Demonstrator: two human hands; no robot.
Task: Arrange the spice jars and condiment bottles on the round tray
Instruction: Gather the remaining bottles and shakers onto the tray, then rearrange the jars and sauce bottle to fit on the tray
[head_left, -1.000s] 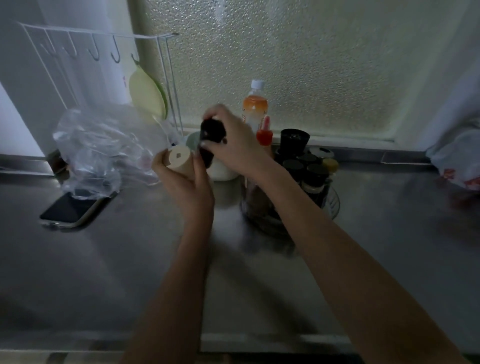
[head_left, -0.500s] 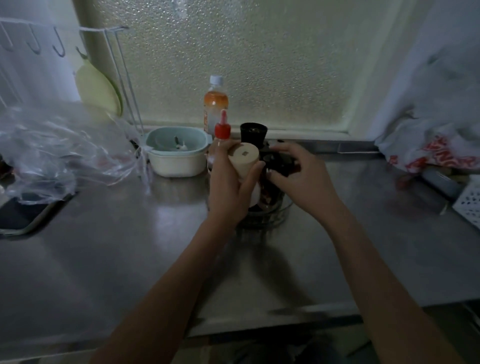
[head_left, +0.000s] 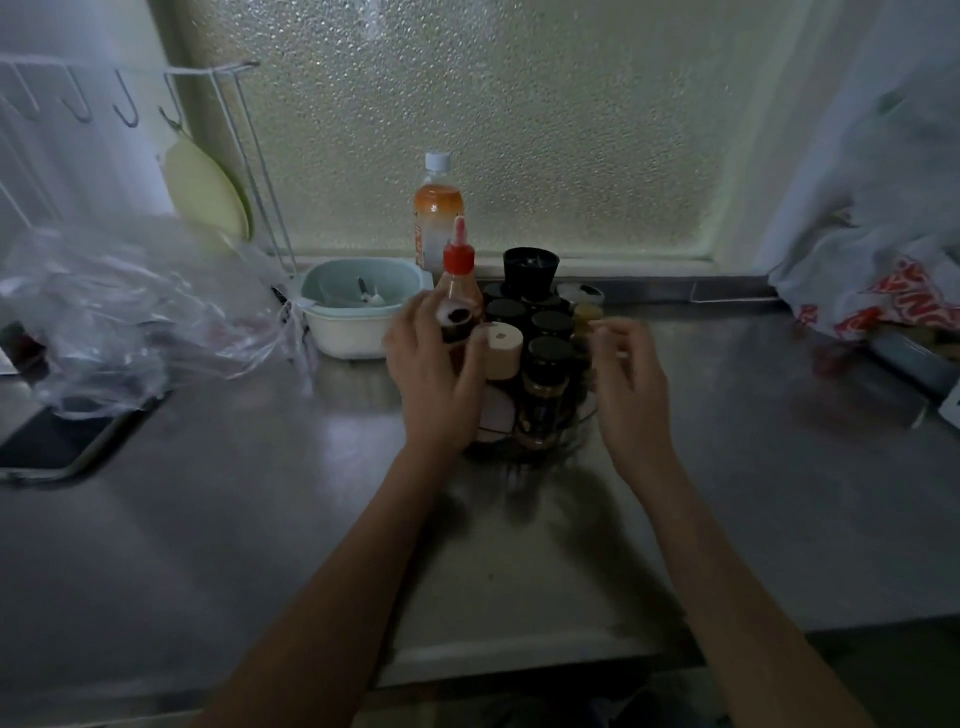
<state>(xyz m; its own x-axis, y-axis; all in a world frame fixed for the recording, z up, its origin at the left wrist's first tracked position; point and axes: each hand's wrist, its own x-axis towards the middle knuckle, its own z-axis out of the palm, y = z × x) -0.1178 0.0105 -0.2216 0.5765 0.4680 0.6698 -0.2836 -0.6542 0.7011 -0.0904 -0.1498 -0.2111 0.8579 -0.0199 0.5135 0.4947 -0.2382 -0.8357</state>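
A round glass tray (head_left: 583, 439) on the steel counter holds several black-lidded spice jars (head_left: 550, 354), a yellow-lidded jar (head_left: 588, 313), a tall black-capped grinder (head_left: 530, 266) and a red-capped sauce bottle (head_left: 458, 280). A jar with a cream lid (head_left: 503, 343) stands at the tray's front left. My left hand (head_left: 434, 379) is just left of it, fingers spread beside the sauce bottle, thumb touching the lid's edge. My right hand (head_left: 629, 382) hovers at the tray's right side with loosely curled fingers and holds nothing.
A pale bowl (head_left: 349, 339) stands left of the tray, an orange drink bottle (head_left: 439, 208) behind it by the window. A clear plastic bag (head_left: 130, 312) and a phone (head_left: 57, 441) lie at left under a wire rack (head_left: 236, 130). A printed bag (head_left: 883, 296) is at right.
The cream-lidded jar went from my left hand's grip down into the tray's front left. My right hand came off the black-lidded jars and moved to the tray's right side.
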